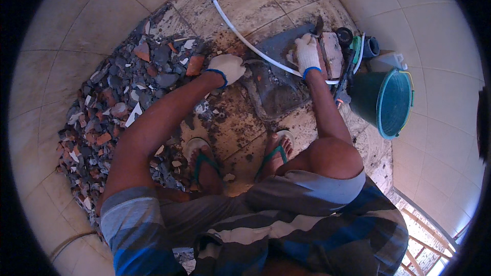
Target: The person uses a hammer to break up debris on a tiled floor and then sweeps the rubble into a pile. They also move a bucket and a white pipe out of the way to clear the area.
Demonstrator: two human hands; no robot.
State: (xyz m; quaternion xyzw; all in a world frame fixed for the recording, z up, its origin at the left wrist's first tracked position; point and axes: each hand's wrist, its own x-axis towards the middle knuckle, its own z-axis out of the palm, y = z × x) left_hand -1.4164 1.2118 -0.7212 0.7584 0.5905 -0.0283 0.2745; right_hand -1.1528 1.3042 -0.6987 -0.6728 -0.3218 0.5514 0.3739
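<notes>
My left hand (226,69), in a white knitted glove with a blue cuff, is low over the dirty floor tiles, just right of an orange brick fragment (195,65). Its fingertips are at the left edge of a dark, dust-covered sheet or tray-like piece (280,96); whether they grip anything cannot be seen. My right hand (307,53), gloved alike, rests with bent fingers at a grey flat piece (282,44), beside a mortar-covered brick block (332,55). What lies under its fingers is hidden. A white hose (234,28) curves between the hands and passes by the right wrist.
A large heap of rubble (115,103), with broken brick, mortar and tile, lies along the left wall. At the right wall are a tilted green bucket (395,103), a white plastic container (385,61) and a grey pipe fitting (371,47). My sandalled feet are on the floor below the hands.
</notes>
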